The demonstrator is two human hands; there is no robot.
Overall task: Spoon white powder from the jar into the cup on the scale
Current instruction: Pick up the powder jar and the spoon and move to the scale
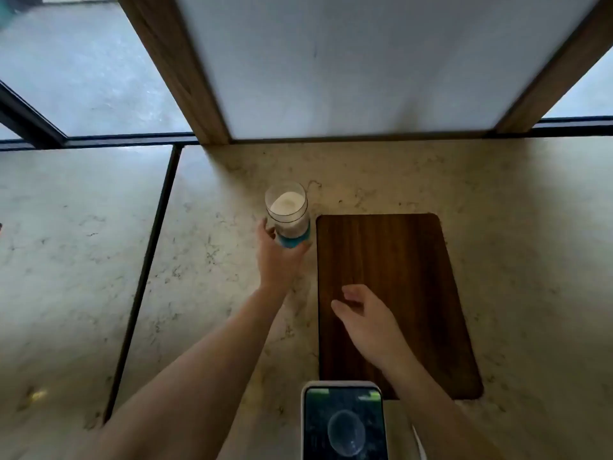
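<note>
Jar [288, 215] stood straight up, mouth open, white powder [286, 203] inside — left hand [277, 257] wrapped around its blue bottom. Right hand [366, 318] hung loose and empty over the wooden board [398, 260] — no cup showed.

Two bare arms with no sleeves, no rings, no watch, ending in a left hand [277, 257] and a right hand [368, 318].
</note>
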